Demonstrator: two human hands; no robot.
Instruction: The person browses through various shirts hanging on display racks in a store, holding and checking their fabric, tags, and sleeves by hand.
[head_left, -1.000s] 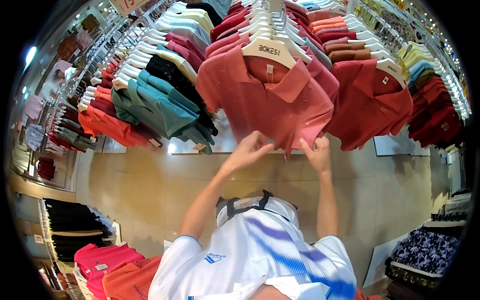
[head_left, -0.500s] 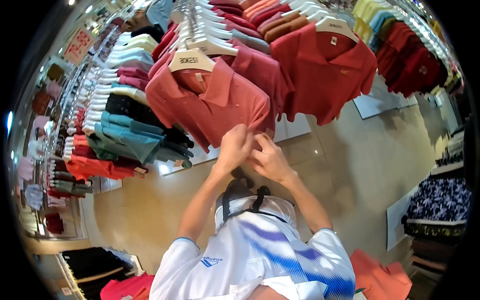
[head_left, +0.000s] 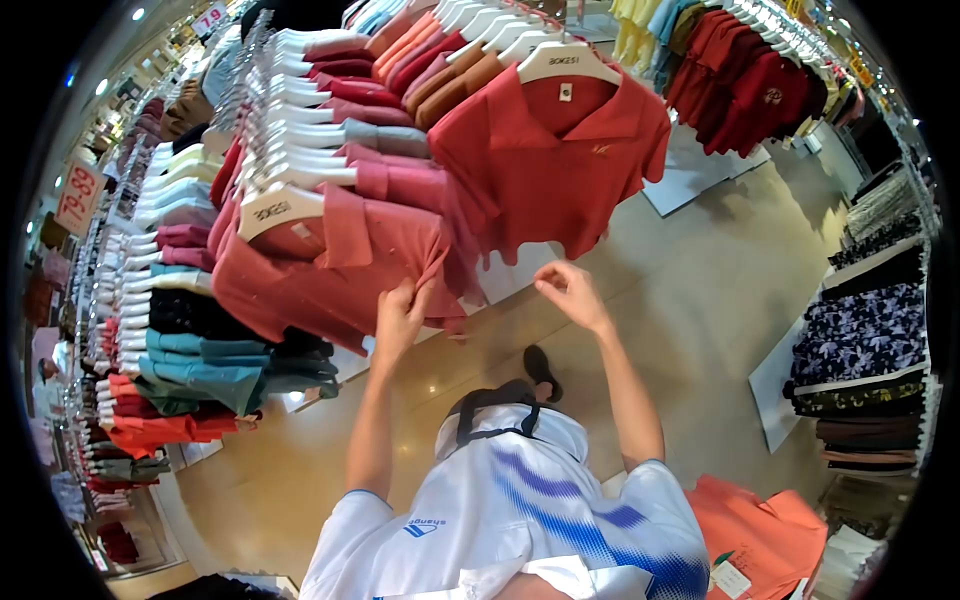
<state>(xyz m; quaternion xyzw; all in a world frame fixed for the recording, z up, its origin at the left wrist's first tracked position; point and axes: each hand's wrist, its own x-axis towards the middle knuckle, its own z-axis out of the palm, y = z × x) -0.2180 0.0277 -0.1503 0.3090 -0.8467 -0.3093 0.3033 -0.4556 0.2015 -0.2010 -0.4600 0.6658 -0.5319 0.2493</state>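
Note:
My left hand is closed on the sleeve of a coral-pink polo shirt, pinching its cloth. The shirt hangs at the front of a rack from a white hanger and looks skewed toward the hand. To the right, my right hand is in the air, fingers loosely curled and apart, with nothing visible in them. It is just below the hem of a red collared shirt, which faces me on another white hanger. A pink shirt hangs partly hidden between the two.
More shirts on white hangers fill the rack behind. Teal shirts hang at left, dark red shirts at upper right. Patterned dark clothes are at right. A coral garment lies behind me at lower right. Tiled floor runs between.
My right hand has left the sleeve and moved right, toward the red shirt. My left hand stays on the sleeve, drawing the coral-pink shirt askew. The view has turned right.

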